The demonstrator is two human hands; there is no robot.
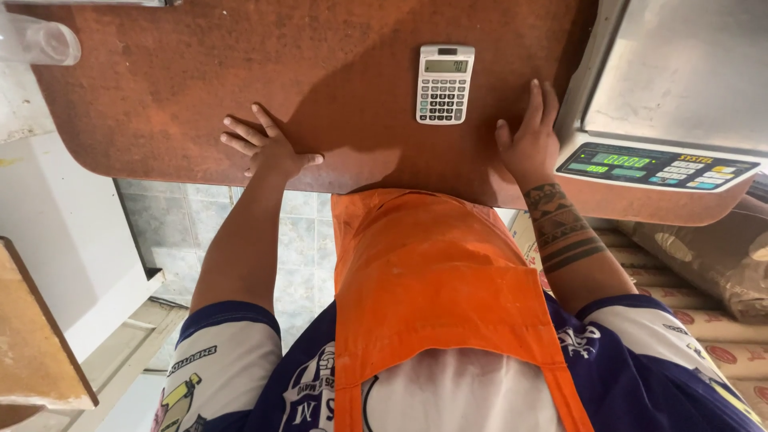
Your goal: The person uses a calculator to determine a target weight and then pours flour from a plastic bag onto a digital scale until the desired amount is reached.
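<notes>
- Both hands flat on the counter [160, 88], nothing gripped.
- Left hand [264, 148]: fingers spread, palm down near the counter's front edge, well apart from the calculator [445, 83].
- Right hand [528, 140]: open, fingers extended, between calculator and scale [656, 164], just beside the scale's keypad.
- Calculator lies flat at mid-counter, display lit, untouched.
- To key it cleanly, my call: right hand is nearer; steady the body, press with one fingertip.
- Both arms straight, leaning weight on the counter.
</notes>
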